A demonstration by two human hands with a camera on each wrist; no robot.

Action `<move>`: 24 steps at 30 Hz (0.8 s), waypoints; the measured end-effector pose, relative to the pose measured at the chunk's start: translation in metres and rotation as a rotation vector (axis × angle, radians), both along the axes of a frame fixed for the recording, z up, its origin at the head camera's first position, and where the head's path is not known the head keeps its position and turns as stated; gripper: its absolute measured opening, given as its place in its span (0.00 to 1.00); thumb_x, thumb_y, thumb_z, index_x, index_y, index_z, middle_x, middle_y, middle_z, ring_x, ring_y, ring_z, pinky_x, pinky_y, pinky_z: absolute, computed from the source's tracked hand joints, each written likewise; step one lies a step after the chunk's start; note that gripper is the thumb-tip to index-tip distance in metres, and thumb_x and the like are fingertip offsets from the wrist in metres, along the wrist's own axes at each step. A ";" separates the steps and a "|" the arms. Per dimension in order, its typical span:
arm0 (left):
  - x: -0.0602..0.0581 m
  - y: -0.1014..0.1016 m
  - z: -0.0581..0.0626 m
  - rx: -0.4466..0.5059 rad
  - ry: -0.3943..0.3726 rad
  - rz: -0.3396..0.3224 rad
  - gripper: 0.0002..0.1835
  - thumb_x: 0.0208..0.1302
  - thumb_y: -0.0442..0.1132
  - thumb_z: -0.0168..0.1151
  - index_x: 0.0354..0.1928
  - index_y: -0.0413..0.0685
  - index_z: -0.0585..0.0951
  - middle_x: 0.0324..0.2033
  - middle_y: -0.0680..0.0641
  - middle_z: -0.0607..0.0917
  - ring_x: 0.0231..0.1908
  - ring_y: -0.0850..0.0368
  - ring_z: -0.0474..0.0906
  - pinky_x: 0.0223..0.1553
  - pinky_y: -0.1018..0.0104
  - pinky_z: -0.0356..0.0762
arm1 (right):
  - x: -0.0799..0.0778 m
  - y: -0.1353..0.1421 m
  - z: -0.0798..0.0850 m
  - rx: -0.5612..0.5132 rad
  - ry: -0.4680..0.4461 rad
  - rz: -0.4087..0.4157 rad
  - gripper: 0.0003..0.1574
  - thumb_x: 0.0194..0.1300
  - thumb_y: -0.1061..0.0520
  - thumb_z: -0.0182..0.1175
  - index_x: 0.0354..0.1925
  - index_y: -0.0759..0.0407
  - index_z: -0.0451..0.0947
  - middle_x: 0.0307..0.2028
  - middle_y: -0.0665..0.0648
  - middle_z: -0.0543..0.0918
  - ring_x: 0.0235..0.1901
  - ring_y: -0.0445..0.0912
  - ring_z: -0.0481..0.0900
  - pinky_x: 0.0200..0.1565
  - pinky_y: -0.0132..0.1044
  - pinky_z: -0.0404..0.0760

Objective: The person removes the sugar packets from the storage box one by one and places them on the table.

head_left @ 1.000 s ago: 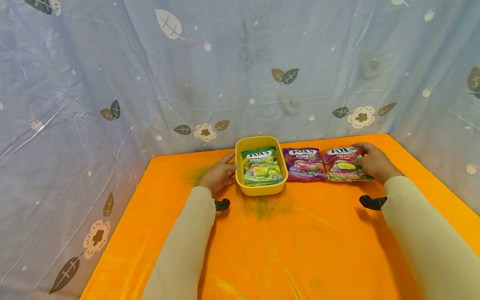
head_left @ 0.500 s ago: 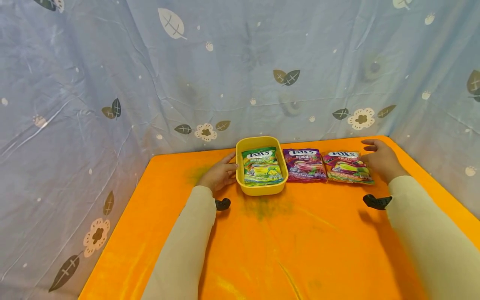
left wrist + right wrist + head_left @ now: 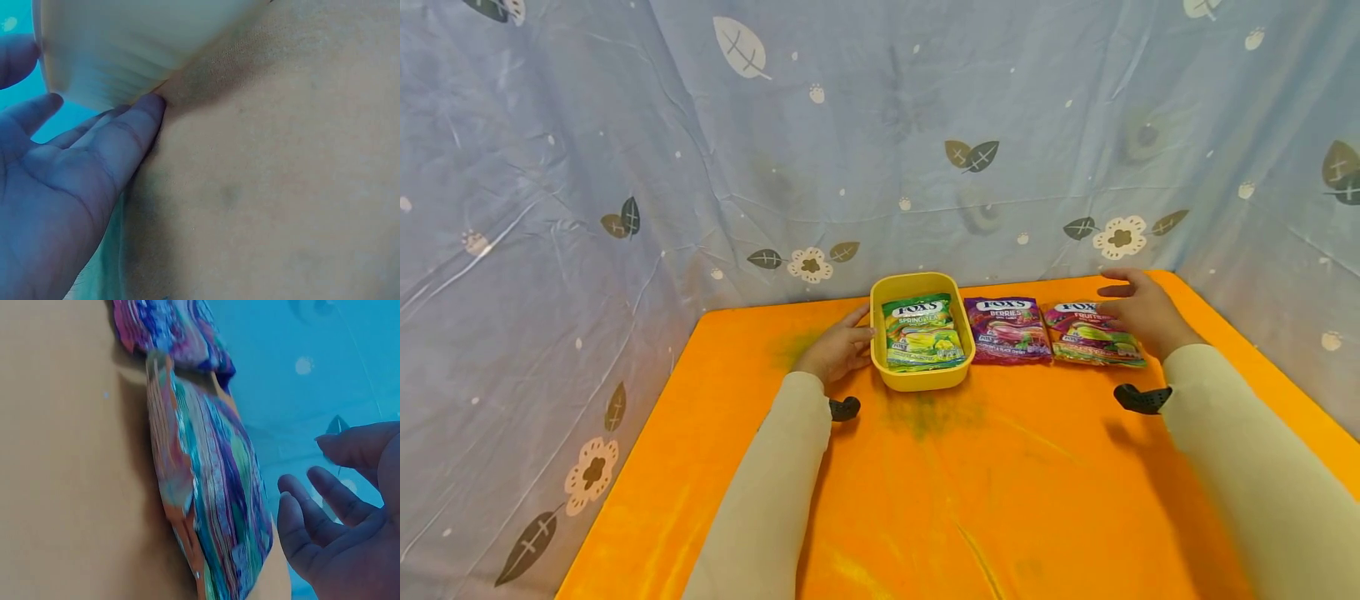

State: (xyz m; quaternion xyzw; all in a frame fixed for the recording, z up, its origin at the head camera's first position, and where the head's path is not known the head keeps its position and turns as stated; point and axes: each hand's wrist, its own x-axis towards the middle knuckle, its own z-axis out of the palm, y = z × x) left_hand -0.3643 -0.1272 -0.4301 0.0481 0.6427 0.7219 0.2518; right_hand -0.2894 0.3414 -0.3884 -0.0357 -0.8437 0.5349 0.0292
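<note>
My left hand (image 3: pixel 837 352) rests its fingertips against the left wall of a yellow plastic tub (image 3: pixel 925 381). In the left wrist view those fingers (image 3: pixel 122 140) lie fairly straight along the tub's pale-looking side (image 3: pixel 119 56). Inside the tub lies a green bag of Fox's Spring Tea candy (image 3: pixel 923 333). To its right is a purple bag of Fox's Berries candy (image 3: pixel 1009 332), then an orange-red bag of Fox's Fruits candy (image 3: pixel 1090 343). Over that bag's right end hovers my right hand (image 3: pixel 1152 318), fingers loosely spread and apart from the bag (image 3: pixel 219 481) in the right wrist view.
An orange cloth (image 3: pixel 925 500) covers the table. Behind the tub and bags rises a blue-grey patterned curtain (image 3: pixel 880 167), close to the table's back edge, and it continues along both sides. Black wrist mounts (image 3: pixel 1142 398) stick out by the sleeves.
My right hand has let go of the Fruits bag, drawn back to the right, then come back left over its right end. The left hand and tub have stayed put.
</note>
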 end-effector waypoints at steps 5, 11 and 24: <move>0.001 0.000 0.001 -0.010 -0.008 0.007 0.35 0.69 0.36 0.54 0.74 0.66 0.56 0.65 0.45 0.68 0.60 0.54 0.69 0.56 0.50 0.69 | -0.004 -0.014 0.003 -0.037 -0.015 0.033 0.46 0.69 0.59 0.57 0.75 0.55 0.44 0.65 0.69 0.60 0.56 0.63 0.70 0.52 0.50 0.75; 0.000 0.000 0.001 -0.002 -0.009 0.008 0.35 0.68 0.36 0.55 0.74 0.66 0.56 0.64 0.46 0.69 0.59 0.53 0.70 0.56 0.50 0.69 | -0.010 -0.040 0.008 -0.055 -0.033 0.079 0.46 0.69 0.57 0.58 0.75 0.54 0.45 0.65 0.68 0.60 0.56 0.64 0.69 0.51 0.52 0.75; -0.002 0.000 -0.002 -0.006 -0.015 0.023 0.34 0.69 0.36 0.55 0.73 0.68 0.58 0.62 0.46 0.71 0.58 0.53 0.70 0.55 0.51 0.70 | -0.022 -0.110 0.013 -0.123 -0.001 0.147 0.44 0.63 0.53 0.64 0.71 0.46 0.55 0.65 0.61 0.65 0.54 0.59 0.73 0.51 0.53 0.75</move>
